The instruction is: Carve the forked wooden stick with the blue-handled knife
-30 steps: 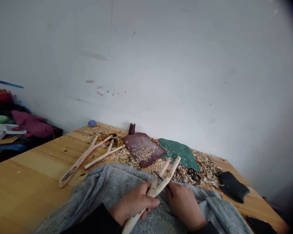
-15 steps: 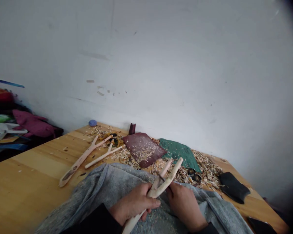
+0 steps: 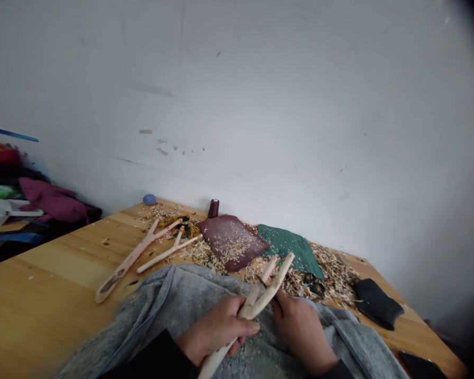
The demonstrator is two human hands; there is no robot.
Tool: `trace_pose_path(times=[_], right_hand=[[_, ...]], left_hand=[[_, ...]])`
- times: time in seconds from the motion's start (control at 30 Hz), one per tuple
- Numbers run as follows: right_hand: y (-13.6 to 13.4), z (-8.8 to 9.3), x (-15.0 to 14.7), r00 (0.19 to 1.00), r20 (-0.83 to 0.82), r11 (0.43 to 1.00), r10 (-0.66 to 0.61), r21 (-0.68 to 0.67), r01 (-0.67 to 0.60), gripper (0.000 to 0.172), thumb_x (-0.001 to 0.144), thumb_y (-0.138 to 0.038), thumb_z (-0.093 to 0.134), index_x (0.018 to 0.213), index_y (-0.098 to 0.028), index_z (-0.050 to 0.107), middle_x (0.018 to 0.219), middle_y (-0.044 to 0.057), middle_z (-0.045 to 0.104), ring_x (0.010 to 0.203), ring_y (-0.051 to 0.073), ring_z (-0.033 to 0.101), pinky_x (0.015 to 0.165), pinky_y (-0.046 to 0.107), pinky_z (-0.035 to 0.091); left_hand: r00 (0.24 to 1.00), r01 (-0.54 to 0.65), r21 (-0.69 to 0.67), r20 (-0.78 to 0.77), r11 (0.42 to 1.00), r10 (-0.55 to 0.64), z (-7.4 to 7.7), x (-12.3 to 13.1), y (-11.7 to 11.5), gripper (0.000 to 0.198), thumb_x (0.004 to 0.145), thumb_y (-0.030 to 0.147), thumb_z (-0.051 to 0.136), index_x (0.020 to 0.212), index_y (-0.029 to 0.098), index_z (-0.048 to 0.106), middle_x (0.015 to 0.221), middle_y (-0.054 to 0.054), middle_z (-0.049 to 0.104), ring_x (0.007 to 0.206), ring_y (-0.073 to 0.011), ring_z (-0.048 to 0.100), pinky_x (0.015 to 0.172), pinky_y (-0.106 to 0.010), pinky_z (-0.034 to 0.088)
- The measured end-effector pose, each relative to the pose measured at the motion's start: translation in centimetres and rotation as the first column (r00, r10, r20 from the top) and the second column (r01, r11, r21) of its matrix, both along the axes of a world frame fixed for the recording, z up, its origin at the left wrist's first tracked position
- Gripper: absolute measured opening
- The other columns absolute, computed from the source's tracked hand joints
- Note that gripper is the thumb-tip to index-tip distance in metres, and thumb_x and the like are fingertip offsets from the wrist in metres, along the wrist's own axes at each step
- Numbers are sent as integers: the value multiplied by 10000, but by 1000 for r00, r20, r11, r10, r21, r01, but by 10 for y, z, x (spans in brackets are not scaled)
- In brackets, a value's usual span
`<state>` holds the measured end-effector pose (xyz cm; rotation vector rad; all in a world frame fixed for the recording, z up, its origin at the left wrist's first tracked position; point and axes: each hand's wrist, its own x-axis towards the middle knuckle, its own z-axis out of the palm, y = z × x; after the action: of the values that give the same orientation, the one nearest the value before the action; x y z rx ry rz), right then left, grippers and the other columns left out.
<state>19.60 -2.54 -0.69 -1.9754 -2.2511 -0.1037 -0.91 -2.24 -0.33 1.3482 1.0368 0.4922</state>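
My left hand [image 3: 215, 331] is closed around a peeled, forked wooden stick [image 3: 256, 300], whose lower end runs down past the hand into my lap. My right hand [image 3: 302, 331] is shut on a small carving knife [image 3: 264, 282]. Its dark blade sits in the crook of the fork, and its handle is hidden in my fingers. A grey cloth [image 3: 181, 300] lies over my lap under both hands, dusted with wood shavings.
On the wooden table [image 3: 43, 273] lie two more forked sticks [image 3: 128, 258], a dark red pad [image 3: 233, 242], a green cloth [image 3: 290, 250], black leather [image 3: 377, 303] and heaped shavings [image 3: 332, 279]. A white wall stands behind. Clothes are piled at the left.
My right hand has shifted slightly up and to the right, and the knife blade has risen a little along the fork. The stick has tilted slightly. My left hand keeps its hold.
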Motion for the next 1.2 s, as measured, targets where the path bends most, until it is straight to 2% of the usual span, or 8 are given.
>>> trace_pose_path(times=[0.1, 0.17, 0.4, 0.57, 0.67, 0.9, 1.1, 1.2], right_hand=[[-7, -4, -12, 980, -71, 981, 187, -29, -190, 231, 981, -202, 474, 1002, -248, 699, 905, 20, 779, 808, 190, 740, 625, 244, 389], [-7, -4, -13, 976, -84, 978, 203, -21, -205, 223, 982, -212, 482, 1002, -255, 700, 907, 12, 779, 818, 194, 741, 634, 241, 394], [9, 3, 15, 979, 30, 978, -200, 70, 197, 304, 1038, -332, 402, 1108, -236, 682, 841, 76, 772, 735, 241, 740, 567, 264, 379], [-3, -5, -6, 987, -55, 988, 152, 1, -152, 255, 993, -198, 448, 1001, -249, 697, 890, 23, 778, 788, 182, 738, 628, 234, 404], [-8, -5, -13, 967, -102, 972, 234, -1, -235, 222, 972, -199, 485, 988, -251, 701, 874, 8, 777, 785, 176, 737, 629, 230, 401], [7, 4, 12, 984, 22, 982, -178, 66, 176, 298, 1034, -306, 405, 1064, -227, 691, 852, 76, 773, 742, 243, 738, 564, 273, 372], [-7, -4, -10, 977, -72, 979, 200, -36, -203, 219, 977, -187, 476, 1011, -249, 684, 906, 11, 776, 815, 189, 737, 644, 247, 397], [-7, -4, -9, 975, -90, 978, 205, -23, -207, 217, 990, -216, 468, 1009, -250, 681, 911, 13, 776, 820, 198, 738, 643, 253, 394]], left_hand=[[1000, -15, 19, -3, 1000, 15, -2, 1, 1, 197, 776, 304, 620, 930, 217, 532, 566, 109, 505, 366, -64, 414, 385, -209, 313], [1000, -16, 36, 3, 999, 16, -2, 1, 1, 201, 778, 310, 625, 928, 218, 527, 564, 111, 503, 366, -63, 416, 381, -206, 312], [1000, 17, 10, 18, 1000, -18, 5, -1, -1, 308, 758, 361, 690, 983, 202, 553, 603, 108, 536, 366, -47, 425, 380, -196, 313], [1000, -11, 7, 15, 1000, 11, -1, -1, 0, 240, 772, 335, 628, 955, 210, 533, 573, 107, 513, 368, -57, 419, 374, -197, 308], [1000, -15, 42, 2, 999, 15, -3, 0, 1, 208, 772, 321, 604, 931, 216, 522, 573, 105, 507, 370, -63, 415, 369, -203, 305], [1000, 18, 16, 14, 1000, -19, 6, 0, -3, 254, 770, 308, 613, 988, 209, 531, 609, 96, 532, 384, -62, 418, 390, -209, 303], [1000, -25, 29, -5, 999, 26, 4, 1, -1, 193, 769, 306, 590, 926, 217, 522, 567, 100, 501, 383, -73, 416, 390, -218, 305], [999, -27, 42, -16, 999, 27, 3, 0, 0, 206, 766, 317, 599, 931, 218, 525, 566, 103, 494, 381, -71, 412, 391, -217, 303]])
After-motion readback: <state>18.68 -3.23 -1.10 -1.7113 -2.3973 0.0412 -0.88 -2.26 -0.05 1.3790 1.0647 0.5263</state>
